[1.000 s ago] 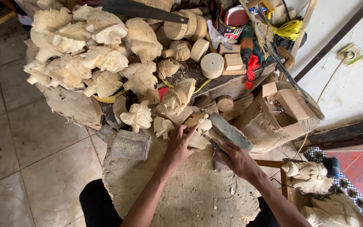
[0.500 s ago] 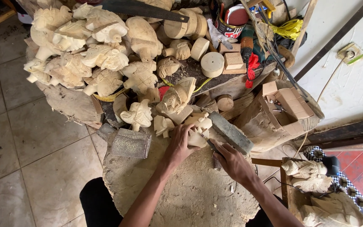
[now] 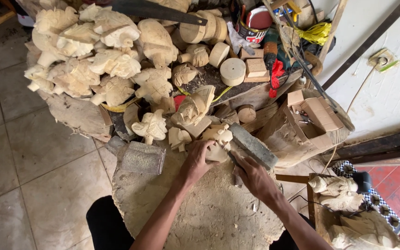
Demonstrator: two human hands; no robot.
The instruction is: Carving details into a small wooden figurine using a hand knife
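The left hand is closed around a small pale wood carving, pressing it down at the far edge of a sawdust-covered wooden work block. The right hand is clenched around a tool whose kind cannot be made out; the fist sits just beside the carving, touching its right side. A grey sharpening stone lies just beyond the right hand. A grey mallet rests at the block's left edge, apart from both hands. Behind the carving, a heap of unfinished pale carvings covers a slab. A handsaw lies across the top of that heap.
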